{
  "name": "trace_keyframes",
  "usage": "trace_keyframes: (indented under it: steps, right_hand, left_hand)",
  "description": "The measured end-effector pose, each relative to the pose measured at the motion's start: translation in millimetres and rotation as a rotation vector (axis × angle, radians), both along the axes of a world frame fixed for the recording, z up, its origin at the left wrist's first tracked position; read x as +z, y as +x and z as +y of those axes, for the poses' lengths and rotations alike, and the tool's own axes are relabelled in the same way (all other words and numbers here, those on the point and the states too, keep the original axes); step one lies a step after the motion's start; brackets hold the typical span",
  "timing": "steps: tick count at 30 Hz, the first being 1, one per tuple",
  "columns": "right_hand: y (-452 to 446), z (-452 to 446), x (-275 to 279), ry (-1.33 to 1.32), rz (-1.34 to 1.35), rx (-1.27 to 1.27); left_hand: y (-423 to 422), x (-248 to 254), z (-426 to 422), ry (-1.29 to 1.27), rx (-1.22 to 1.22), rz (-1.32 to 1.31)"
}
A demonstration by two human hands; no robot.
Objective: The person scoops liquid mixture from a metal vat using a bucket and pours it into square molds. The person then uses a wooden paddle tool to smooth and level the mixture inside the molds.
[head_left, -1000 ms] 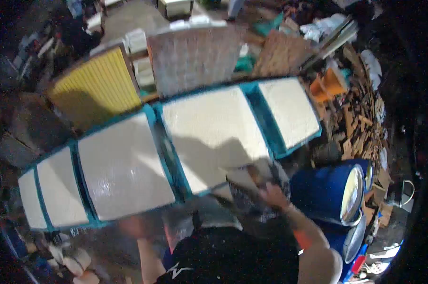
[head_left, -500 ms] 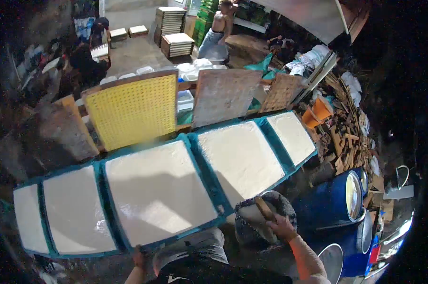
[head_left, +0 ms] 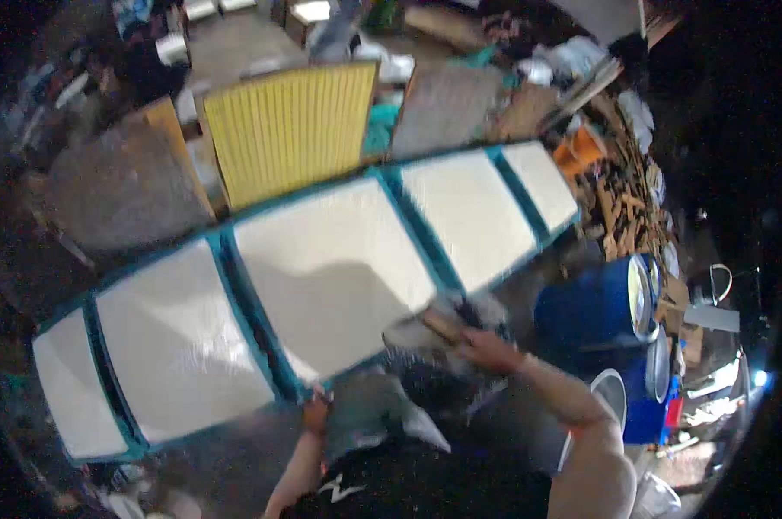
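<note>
My right hand (head_left: 490,350) is closed around the wooden handle (head_left: 443,326) of a dark bucket (head_left: 486,313), blurred by motion, at the front edge of the large middle tray. Its contents are hard to make out. My left hand (head_left: 315,413) grips the teal-cloth-lined rim (head_left: 297,394) at the middle tray's front left corner. A row of trays stretches before me, filled with a smooth white mass (head_left: 322,277) and separated by teal cloth strips (head_left: 248,303). Shadows fall across the white surface.
A yellow slatted panel (head_left: 291,130) and brown boards (head_left: 447,104) stand behind the trays. To the right are blue drums (head_left: 590,303), an orange bucket (head_left: 579,149) and scrap wood (head_left: 620,208). A person (head_left: 332,39) is partly visible at the back.
The view has tilted down and shifted, so the trays appear higher and farther right. My right hand has moved the bucket left relative to the trays. My left hand stays at the same corner.
</note>
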State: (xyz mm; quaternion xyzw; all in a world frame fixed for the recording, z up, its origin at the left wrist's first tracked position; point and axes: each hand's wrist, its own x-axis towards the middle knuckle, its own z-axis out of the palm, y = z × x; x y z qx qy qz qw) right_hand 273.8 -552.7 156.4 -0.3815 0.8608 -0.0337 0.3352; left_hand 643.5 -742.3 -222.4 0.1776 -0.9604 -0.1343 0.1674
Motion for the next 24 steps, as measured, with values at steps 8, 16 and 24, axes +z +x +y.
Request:
trace_keyframes:
  steps: [8,16,24]
  right_hand:
    - [11,-54,-26,0.092,0.109,0.126]
    - [11,-102,0,0.216,0.035,0.297]
    - [-5,-117,-22,0.383,0.077,0.423]
  left_hand:
    - [-25,54,30,1.400,0.588,0.514]
    - [-30,131,0,1.596,0.710,0.309]
    - [-41,86,19,1.272,0.716,0.536]
